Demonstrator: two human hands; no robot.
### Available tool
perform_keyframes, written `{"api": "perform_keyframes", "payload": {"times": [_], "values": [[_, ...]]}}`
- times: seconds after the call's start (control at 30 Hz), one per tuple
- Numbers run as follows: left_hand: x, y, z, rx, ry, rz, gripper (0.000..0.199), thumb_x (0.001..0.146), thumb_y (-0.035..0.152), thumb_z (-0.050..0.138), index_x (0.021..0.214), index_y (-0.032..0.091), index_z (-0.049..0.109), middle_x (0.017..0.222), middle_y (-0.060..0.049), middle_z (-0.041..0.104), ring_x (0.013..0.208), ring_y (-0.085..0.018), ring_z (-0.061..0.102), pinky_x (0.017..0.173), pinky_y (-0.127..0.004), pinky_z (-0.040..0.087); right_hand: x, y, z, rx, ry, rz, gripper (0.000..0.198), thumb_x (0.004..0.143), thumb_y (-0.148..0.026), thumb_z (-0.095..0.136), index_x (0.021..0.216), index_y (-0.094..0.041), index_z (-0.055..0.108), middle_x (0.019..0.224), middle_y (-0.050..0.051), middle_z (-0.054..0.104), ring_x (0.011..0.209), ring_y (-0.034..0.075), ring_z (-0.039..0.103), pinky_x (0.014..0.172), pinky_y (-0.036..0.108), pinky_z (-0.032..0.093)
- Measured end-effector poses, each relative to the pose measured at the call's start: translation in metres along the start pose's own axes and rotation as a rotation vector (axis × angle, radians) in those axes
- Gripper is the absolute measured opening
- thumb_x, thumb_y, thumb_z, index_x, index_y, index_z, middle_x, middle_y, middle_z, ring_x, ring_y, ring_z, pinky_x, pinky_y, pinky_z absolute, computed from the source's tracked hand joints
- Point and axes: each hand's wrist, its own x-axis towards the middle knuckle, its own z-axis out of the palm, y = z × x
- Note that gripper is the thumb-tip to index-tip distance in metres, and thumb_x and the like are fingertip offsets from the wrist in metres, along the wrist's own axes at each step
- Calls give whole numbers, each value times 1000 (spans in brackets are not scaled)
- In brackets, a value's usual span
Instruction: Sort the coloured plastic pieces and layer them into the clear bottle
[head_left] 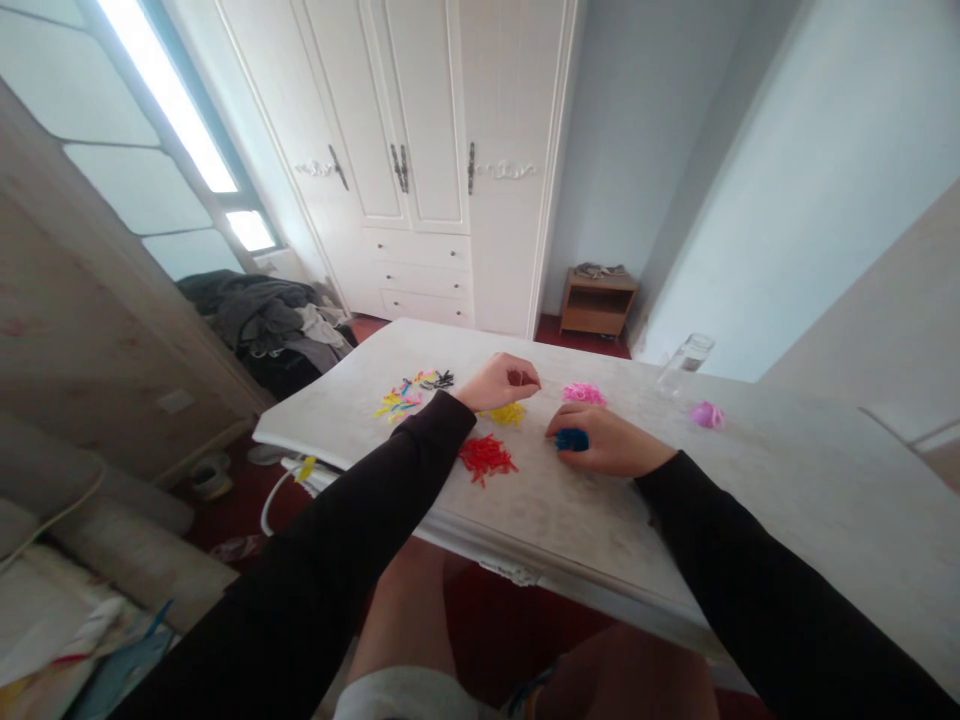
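On the white table (585,510) lie small heaps of thin plastic pieces sorted by colour. My left hand (501,381) hovers with fingers pinched together just above a yellow heap (508,413); whether it holds a piece I cannot tell. My right hand (609,440) rests on the table, its fingers around a blue heap (571,438). A red heap (486,456) lies below my left wrist. A pink heap (583,393) sits just beyond my right hand. A mixed scatter of yellow, blue, pink and black pieces (411,394) lies to the far left.
A clear glass jar (684,364) lies on its side at the table's far right, with a pink lump (707,414) beside it. Behind stand a white wardrobe (442,150), a small wooden nightstand (598,300) and a pile of clothes (270,320).
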Motion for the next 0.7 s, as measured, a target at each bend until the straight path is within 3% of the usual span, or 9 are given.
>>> {"api": "perform_keyframes", "payload": {"times": [0.13,0.27,0.4,0.5,0.7], "values": [[-1,-6,-1,18,39,13,15,78,25,71,79,11,76,65,-3,67,54,-9,49,55,-22,38,0,3,0,12,-6,-17,20,76,-11,66,91,-18,77,98,8,75,92,23,70,88,38,55],[-2,-15,1,58,154,26,14,77,24,70,79,12,76,56,1,59,52,-9,47,54,-21,36,-1,5,-2,20,75,10,16,87,-24,67,98,-18,77,103,10,77,96,25,72,92,40,55],[-6,-17,-9,52,294,-85,14,79,25,69,80,12,75,55,2,59,48,-9,50,52,-21,37,-2,11,-4,-34,166,31,19,90,-30,67,100,-19,79,104,11,78,102,27,72,98,45,55],[-20,-16,-37,110,314,-179,15,80,26,71,85,13,76,57,0,63,52,-11,59,55,-21,43,-2,15,-5,-69,214,35,18,89,-31,68,95,-20,80,103,11,78,106,29,72,103,48,54],[-72,-21,-131,323,314,-506,20,77,32,76,86,14,78,69,-4,73,60,-14,65,59,-23,47,-1,16,-4,-77,227,31,16,86,-29,68,91,-22,81,103,10,79,103,30,74,114,54,46]]}}
